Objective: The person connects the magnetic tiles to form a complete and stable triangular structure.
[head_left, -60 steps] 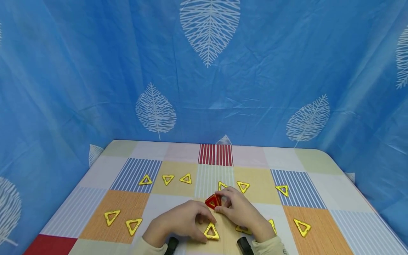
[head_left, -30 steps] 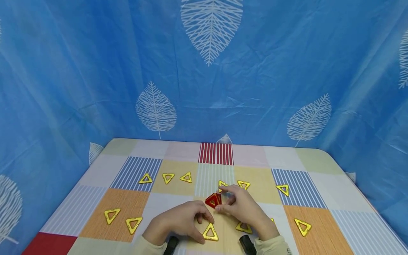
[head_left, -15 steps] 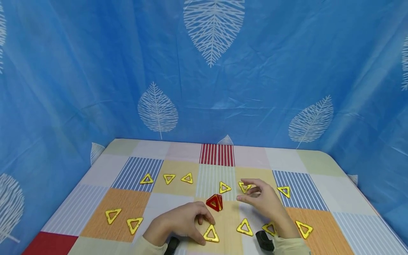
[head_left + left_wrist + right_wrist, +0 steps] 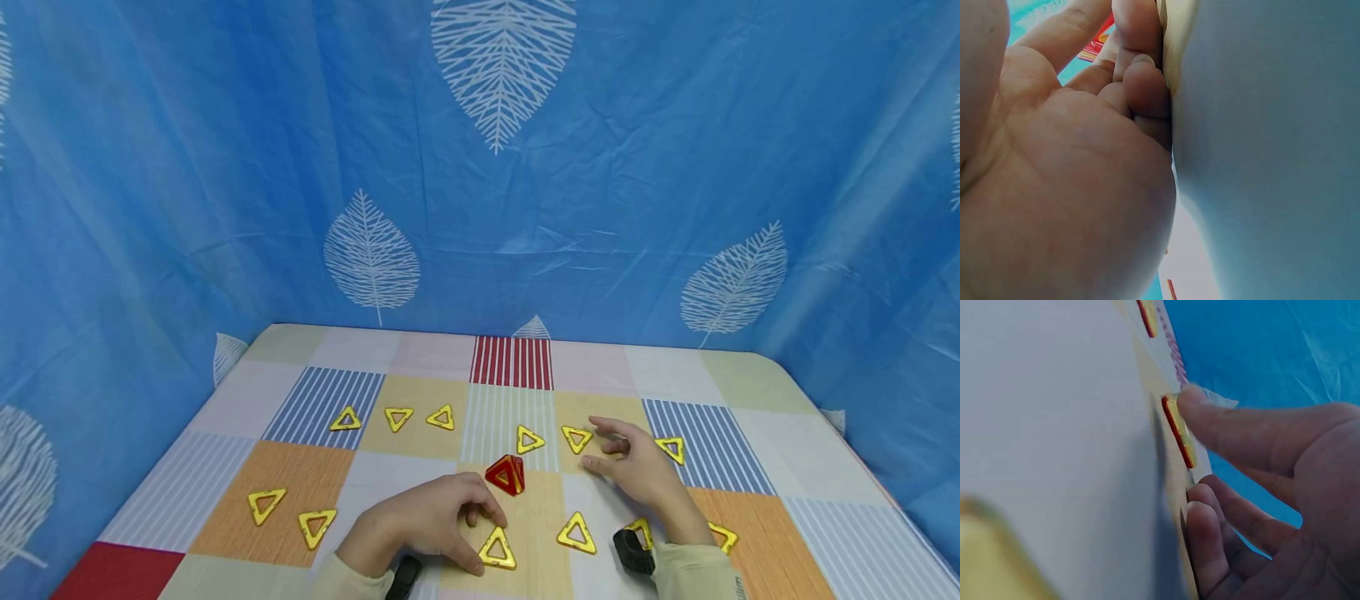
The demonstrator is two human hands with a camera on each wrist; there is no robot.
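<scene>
A small pyramid of red triangular magnetic tiles point(image 4: 506, 475) stands mid-table in the head view, touched by neither hand. My left hand point(image 4: 431, 518) rests on the cloth, thumb and index fingertip at two corners of a flat yellow triangular magnetic tile point(image 4: 489, 563). Its other fingers curl under the palm; in the left wrist view the hand point(image 4: 1079, 181) hides that tile. My right hand point(image 4: 637, 468) hovers with bent, parted fingers just right of another yellow tile point(image 4: 577, 430). In the right wrist view the thumb point(image 4: 1235, 434) overlaps a yellow tile with a red edge point(image 4: 1180, 434); contact is unclear.
Several yellow triangular tiles lie scattered: three at back left point(image 4: 398, 426), two at front left point(image 4: 266, 495), one behind the pyramid point(image 4: 520, 439), and others around the right arm point(image 4: 576, 547). Patchwork cloth point(image 4: 420, 358) covers the table, with a blue leaf-print curtain point(image 4: 600, 167) behind.
My right hand has let go of the red pyramid and moved right, towards the back-right yellow tile. The left hand stays at its tile.
</scene>
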